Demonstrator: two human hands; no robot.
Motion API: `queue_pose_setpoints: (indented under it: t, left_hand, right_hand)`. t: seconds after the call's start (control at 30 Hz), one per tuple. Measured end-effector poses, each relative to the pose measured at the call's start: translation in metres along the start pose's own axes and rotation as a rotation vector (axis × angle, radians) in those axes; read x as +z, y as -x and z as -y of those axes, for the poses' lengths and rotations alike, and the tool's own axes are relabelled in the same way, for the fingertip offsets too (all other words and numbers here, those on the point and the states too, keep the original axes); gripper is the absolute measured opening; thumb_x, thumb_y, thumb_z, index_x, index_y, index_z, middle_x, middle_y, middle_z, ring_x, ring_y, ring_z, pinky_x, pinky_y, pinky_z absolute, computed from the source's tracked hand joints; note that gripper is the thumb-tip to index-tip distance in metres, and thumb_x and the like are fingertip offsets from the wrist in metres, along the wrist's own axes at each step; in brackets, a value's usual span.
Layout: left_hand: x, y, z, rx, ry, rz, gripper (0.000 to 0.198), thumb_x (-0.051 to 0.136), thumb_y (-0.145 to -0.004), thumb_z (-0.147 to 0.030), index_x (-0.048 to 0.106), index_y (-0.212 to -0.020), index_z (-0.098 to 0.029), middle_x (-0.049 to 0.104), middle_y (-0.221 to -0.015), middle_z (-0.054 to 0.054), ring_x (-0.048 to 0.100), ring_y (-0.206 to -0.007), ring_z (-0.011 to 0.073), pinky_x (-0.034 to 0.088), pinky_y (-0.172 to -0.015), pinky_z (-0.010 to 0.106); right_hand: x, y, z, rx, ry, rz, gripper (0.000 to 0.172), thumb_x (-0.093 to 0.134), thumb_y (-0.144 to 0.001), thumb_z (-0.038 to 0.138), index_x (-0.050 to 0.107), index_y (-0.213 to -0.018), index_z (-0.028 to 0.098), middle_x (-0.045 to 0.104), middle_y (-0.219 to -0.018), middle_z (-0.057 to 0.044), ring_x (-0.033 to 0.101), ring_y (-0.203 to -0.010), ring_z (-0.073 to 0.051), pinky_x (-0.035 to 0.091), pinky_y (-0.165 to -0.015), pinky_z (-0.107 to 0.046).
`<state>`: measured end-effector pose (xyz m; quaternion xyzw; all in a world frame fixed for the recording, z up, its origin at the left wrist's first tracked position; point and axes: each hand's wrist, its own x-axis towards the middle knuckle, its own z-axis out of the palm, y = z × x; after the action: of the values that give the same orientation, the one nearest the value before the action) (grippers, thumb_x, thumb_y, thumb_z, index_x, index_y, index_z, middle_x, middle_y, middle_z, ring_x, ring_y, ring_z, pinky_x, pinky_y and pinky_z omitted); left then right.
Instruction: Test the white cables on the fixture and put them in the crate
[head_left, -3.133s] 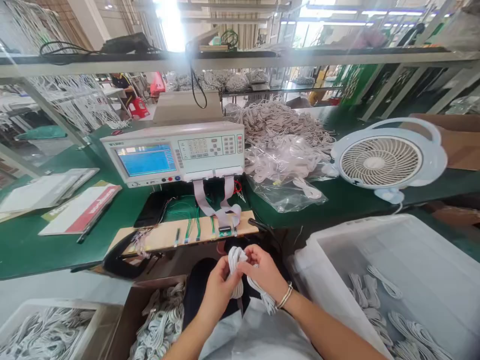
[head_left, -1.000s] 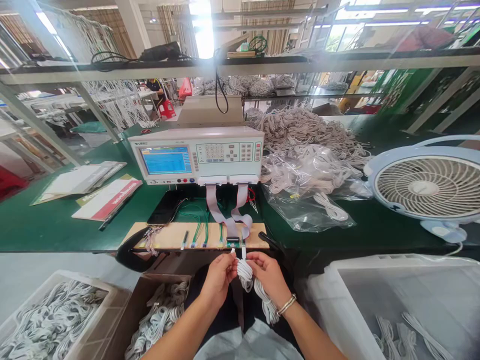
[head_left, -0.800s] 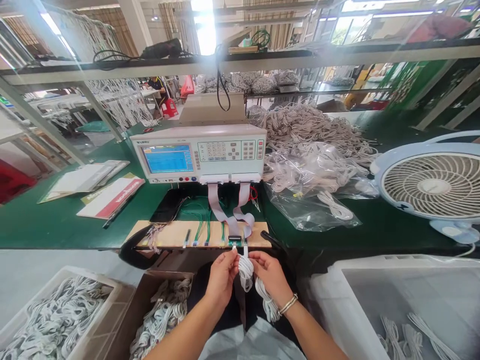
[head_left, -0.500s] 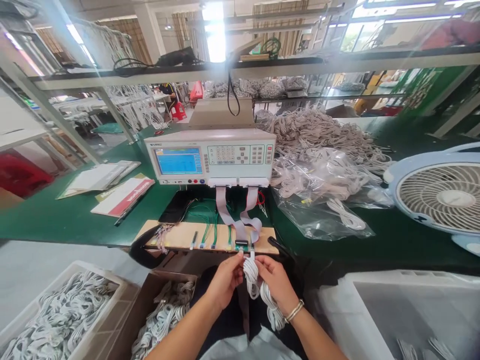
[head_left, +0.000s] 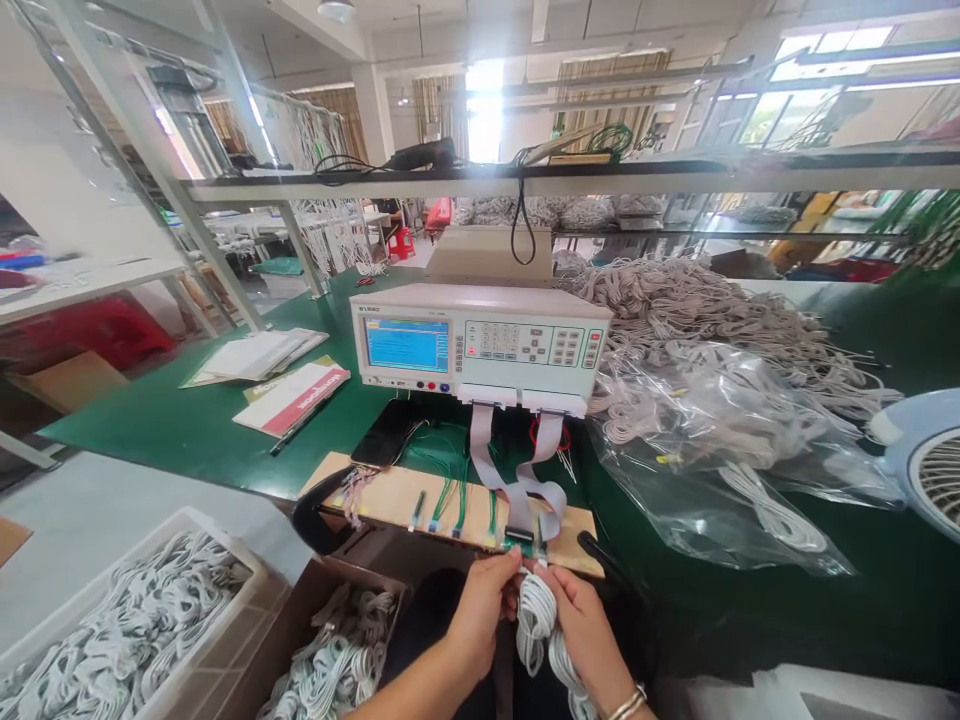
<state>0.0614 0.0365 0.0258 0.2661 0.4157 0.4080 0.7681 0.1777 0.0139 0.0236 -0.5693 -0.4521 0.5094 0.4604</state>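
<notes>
At the front edge of a wooden board point(head_left: 375, 500), my left hand point(head_left: 480, 610) is closed in a pinch on the end of a coiled white cable point(head_left: 536, 612). Its fingertips meet a small green circuit board point(head_left: 516, 548); whether the plug sits in the socket is hidden by the fingers. My right hand point(head_left: 585, 625) grips the same cable from the other side, near its end. A second white coil point(head_left: 567, 672) hangs below the right palm. Grey ribbon cables point(head_left: 491, 470) run from the green circuit board up to a tester point(head_left: 480, 345) with a lit blue screen.
A crate point(head_left: 225, 545) and a cardboard box point(head_left: 300, 600) with coiled cables stand at lower left. Piled cables point(head_left: 697, 310) and a clear plastic bag point(head_left: 720, 520) lie right of the tester. A fan point(head_left: 930, 450) stands far right, a phone point(head_left: 385, 435) behind the wooden board.
The view has swung left and up, so the tester and hands appear further right and lower. Both hands stay at the circuit board with the cable; the tester's screen content differs slightly.
</notes>
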Motion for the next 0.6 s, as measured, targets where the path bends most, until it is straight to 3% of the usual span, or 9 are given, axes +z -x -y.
queue_pose_setpoints:
  t: [0.17, 0.27, 0.33, 0.4, 0.47, 0.53, 0.6]
  left_hand:
    - [0.004, 0.018, 0.009, 0.066, 0.041, -0.048, 0.035, 0.058, -0.065, -0.042, 0.064, -0.075, -0.009, 0.059, -0.068, 0.006, 0.051, -0.064, 0.0157, 0.036, -0.061, 0.025]
    - [0.002, 0.034, 0.017, 0.162, -0.044, 0.021, 0.037, 0.057, -0.066, -0.042, 0.061, -0.089, -0.014, 0.060, -0.084, 0.007, 0.051, -0.073, 0.0170, 0.038, -0.067, 0.026]
    - [-0.008, 0.041, 0.021, 0.187, -0.237, 0.090, 0.042, 0.060, -0.064, -0.042, 0.056, -0.098, -0.018, 0.059, -0.081, 0.005, 0.051, -0.066, 0.0150, 0.039, -0.062, 0.025]
    - [-0.028, 0.046, 0.022, 0.159, -0.505, 0.122, 0.042, 0.060, -0.062, -0.042, 0.055, -0.096, -0.018, 0.056, -0.067, 0.002, 0.048, -0.053, 0.0130, 0.038, -0.052, 0.024]
    - [-0.059, 0.051, 0.021, 0.146, -0.806, 0.079, 0.032, 0.057, -0.065, -0.042, 0.058, -0.086, -0.018, 0.053, -0.060, 0.001, 0.047, -0.051, 0.0141, 0.038, -0.051, 0.026]
    - [-0.093, 0.057, 0.019, 0.181, -1.130, -0.019, 0.021, 0.059, -0.062, -0.036, 0.060, -0.073, -0.019, 0.055, -0.067, 0.004, 0.051, -0.065, 0.0195, 0.038, -0.064, 0.031]
    - [-0.119, 0.065, 0.019, 0.095, -1.361, -0.094, 0.020, 0.065, -0.054, -0.031, 0.060, -0.067, -0.018, 0.057, -0.077, 0.006, 0.051, -0.079, 0.0249, 0.036, -0.074, 0.035]
  right_hand:
    - [0.007, 0.019, -0.001, 0.023, -0.048, -0.014, 0.034, 0.054, -0.068, 0.046, 0.052, -0.055, 0.014, 0.047, -0.050, 0.002, 0.041, -0.050, -0.011, 0.034, -0.048, -0.022]
    - [0.017, 0.034, -0.014, 0.061, -0.079, -0.013, 0.036, 0.052, -0.069, 0.046, 0.048, -0.051, 0.016, 0.041, -0.044, 0.004, 0.037, -0.043, -0.009, 0.030, -0.043, -0.021]
    - [0.024, 0.041, -0.024, 0.074, -0.073, 0.035, 0.035, 0.047, -0.072, 0.045, 0.050, -0.053, 0.016, 0.043, -0.043, 0.003, 0.039, -0.041, -0.010, 0.030, -0.041, -0.021]
    - [0.029, 0.046, -0.031, 0.048, 0.003, 0.133, 0.032, 0.046, -0.074, 0.039, 0.053, -0.054, 0.015, 0.049, -0.045, 0.001, 0.045, -0.043, -0.011, 0.032, -0.043, -0.021]
    - [0.031, 0.049, -0.032, -0.008, 0.157, 0.210, 0.026, 0.045, -0.074, 0.032, 0.057, -0.059, 0.015, 0.054, -0.047, 0.000, 0.050, -0.046, -0.012, 0.035, -0.046, -0.022]
    - [0.027, 0.052, -0.027, -0.063, 0.334, 0.221, 0.023, 0.043, -0.076, 0.028, 0.061, -0.068, 0.016, 0.058, -0.050, 0.000, 0.052, -0.049, -0.013, 0.036, -0.049, -0.022]
    - [0.024, 0.054, -0.018, -0.104, 0.459, 0.182, 0.024, 0.040, -0.079, 0.028, 0.061, -0.077, 0.017, 0.058, -0.051, 0.000, 0.053, -0.050, -0.013, 0.037, -0.052, -0.022]
